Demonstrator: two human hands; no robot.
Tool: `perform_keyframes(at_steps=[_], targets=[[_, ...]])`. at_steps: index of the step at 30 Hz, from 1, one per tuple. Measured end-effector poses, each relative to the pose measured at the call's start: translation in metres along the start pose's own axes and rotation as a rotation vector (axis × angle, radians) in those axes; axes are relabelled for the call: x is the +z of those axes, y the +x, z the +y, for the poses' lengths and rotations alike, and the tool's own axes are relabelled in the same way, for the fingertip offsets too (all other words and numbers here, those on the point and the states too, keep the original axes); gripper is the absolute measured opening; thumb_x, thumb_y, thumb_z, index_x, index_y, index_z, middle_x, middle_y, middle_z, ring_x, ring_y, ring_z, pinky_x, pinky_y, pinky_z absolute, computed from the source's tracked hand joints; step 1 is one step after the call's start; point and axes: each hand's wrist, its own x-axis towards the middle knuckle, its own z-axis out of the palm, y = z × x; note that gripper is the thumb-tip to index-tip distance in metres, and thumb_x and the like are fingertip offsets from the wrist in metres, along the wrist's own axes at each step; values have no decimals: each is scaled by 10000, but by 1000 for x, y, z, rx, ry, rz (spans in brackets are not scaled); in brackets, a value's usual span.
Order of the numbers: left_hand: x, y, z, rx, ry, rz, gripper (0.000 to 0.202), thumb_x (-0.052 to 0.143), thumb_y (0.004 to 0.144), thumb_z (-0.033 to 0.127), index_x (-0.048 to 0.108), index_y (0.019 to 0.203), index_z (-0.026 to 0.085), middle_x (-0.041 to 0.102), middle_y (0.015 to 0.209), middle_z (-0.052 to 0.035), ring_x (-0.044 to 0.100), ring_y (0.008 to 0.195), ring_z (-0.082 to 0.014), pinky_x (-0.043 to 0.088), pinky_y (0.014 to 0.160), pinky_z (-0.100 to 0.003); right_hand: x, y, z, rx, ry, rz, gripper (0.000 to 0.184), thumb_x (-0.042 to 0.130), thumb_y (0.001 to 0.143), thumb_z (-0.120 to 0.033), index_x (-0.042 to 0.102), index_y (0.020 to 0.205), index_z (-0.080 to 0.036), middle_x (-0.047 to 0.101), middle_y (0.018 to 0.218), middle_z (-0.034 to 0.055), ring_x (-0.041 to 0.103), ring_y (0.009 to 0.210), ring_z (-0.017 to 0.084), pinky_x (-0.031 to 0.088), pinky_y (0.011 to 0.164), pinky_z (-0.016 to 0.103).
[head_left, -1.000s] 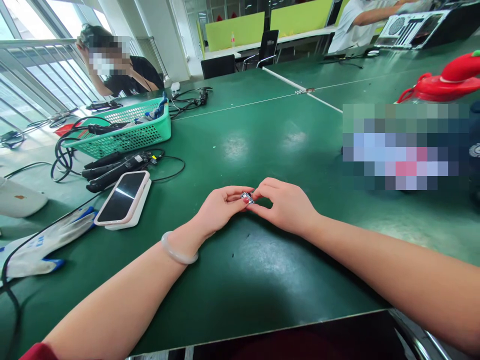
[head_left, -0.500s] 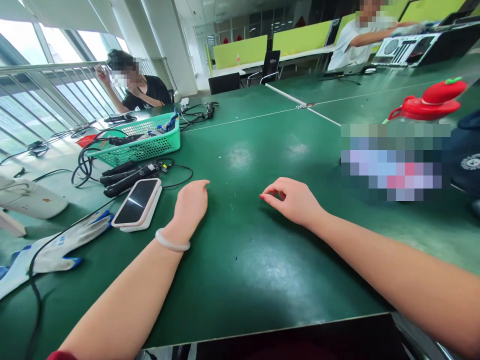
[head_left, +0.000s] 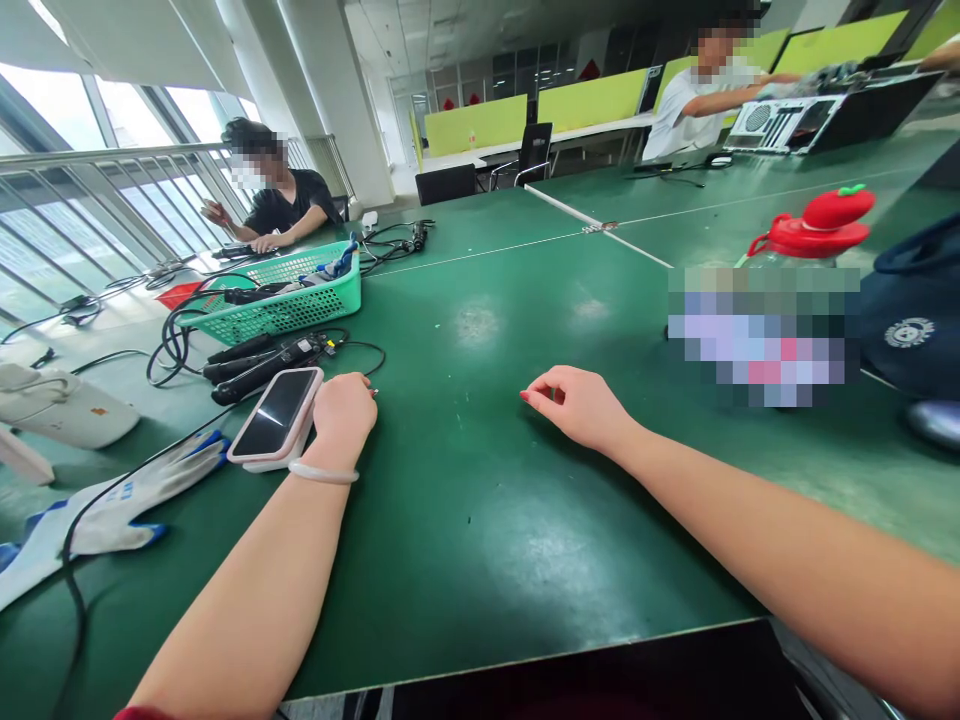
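Clock face centred on the view, twelve at the far side of the table.

Changes: hands, formerly together at the centre over a small black-and-silver piece, now well apart. Left hand point(head_left: 345, 415) shifted to between eight and nine o'clock, further over than half a second ago; right hand point(head_left: 583, 405), between three and four, almost unmoved since then. Judgement: joint handling of the piece looks broken off, the left hand acting alone on its side.

Left hand, one: bare, translucent pale bangle point(head_left: 324, 472) at the wrist; back turned to the camera, fingers curled under and largely hidden. A tiny light-and-red spot shows at its far edge, nail or piece; grip cannot be told. Overlaps the right edge of the smartphone point(head_left: 276, 412); contact uncertain.

Right hand, one: bare, red nail at the thumb; thumb and forefinger drawn together in a small loop, nothing visible between them.

Small piece, one: not clearly visible; possibly within the left hand's curl.

Smartphone, one: pink rim, dark screen up, near nine o'clock, lying on a white object point(head_left: 264, 464) that shows below its edge.

Nearby: black handheld devices point(head_left: 255, 372) with cable, nine o'clock; green plastic basket point(head_left: 300, 312), between nine and ten; white-and-blue work glove point(head_left: 142, 490), between eight and nine. Support: green tabletop point(head_left: 427, 560).
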Motion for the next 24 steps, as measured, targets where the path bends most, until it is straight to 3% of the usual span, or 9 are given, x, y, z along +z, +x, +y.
perform_keyframes(at_steps=[7, 10, 15, 20, 22, 24], targets=[[4, 4, 0, 30, 22, 132, 335, 435, 843, 223, 708, 1024, 155, 701, 987, -147, 608, 1006, -282, 421, 932, -395, 1, 0, 0, 1, -13, 10, 264, 515, 846, -374, 679, 729, -203, 624, 740, 26, 524, 644, 139, 405, 618, 282], [12, 10, -6, -15, -217, 167, 333, 419, 835, 208, 703, 999, 147, 679, 1042, -153, 581, 1051, -285, 400, 965, -409, 1, 0, 1, -10, -13, 6, 258, 513, 842, -361, 678, 728, -199, 628, 738, 28, 525, 631, 139, 410, 608, 281], [27, 19, -10, -25, -498, 78, 341, 408, 842, 213, 676, 1043, 146, 696, 1012, -120, 618, 954, -246, 462, 853, -366, 2, 0, 2, -48, 11, -20, 228, 522, 839, -338, 683, 757, -199, 633, 749, 27, 534, 635, 136, 425, 616, 279], [28, -3, 28, 159, -699, -44, 315, 452, 858, 271, 659, 1077, 180, 704, 1000, -53, 630, 901, -153, 478, 815, -266, 8, 0, 1, -117, 17, -118, 167, 588, 821, -332, 699, 816, -208, 631, 786, 17, 545, 663, 128, 438, 648, 271], [23, -22, 50, 283, -989, -195, 308, 467, 860, 273, 643, 1085, 159, 691, 1023, -76, 624, 927, -150, 478, 832, -277, 10, -1, -1, -161, -3, -167, 160, 629, 804, -336, 708, 869, -212, 640, 833, 18, 554, 676, 126, 443, 664, 272], [15, -42, 68, 389, -1124, -303, 289, 486, 864, 291, 635, 1076, 163, 686, 1019, -76, 619, 954, -152, 473, 861, -290, 11, -2, -3, -185, -32, -202, 198, 656, 793, -339, 711, 939, -218, 649, 897, 24, 570, 701, 131, 450, 684, 278]])
